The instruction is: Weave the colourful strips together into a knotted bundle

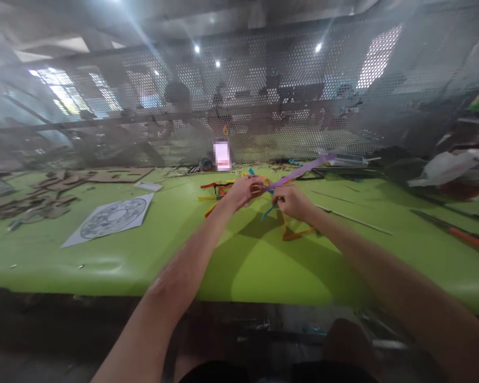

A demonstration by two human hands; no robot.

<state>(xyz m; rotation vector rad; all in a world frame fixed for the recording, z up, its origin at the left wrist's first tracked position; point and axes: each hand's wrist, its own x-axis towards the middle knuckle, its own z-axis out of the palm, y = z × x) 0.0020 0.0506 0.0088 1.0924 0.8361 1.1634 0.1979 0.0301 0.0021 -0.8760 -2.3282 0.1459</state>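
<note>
Both hands meet over a bundle of narrow coloured strips [211,198] on the green table, with red, yellow, orange and black ends sticking out to the left. My left hand [244,192] is closed, its fingers curled on the strips. Just to its right, my right hand [290,201] is closed in a pinch; a blue strip [267,213] pokes out beside its fingers. A long purple strip [303,172] slants up and right from between the hands. Below my right hand lies a bent orange strip [297,234]. The fingers hide where the strips cross.
On the left lie a paper printed with a ring pattern [115,217] and cut cardboard pieces [99,175]. To the right are a thin stick [355,220], an orange-and-black long tool [469,238] and a white plastic bag [449,169]. A perforated screen [255,127] stands behind the table.
</note>
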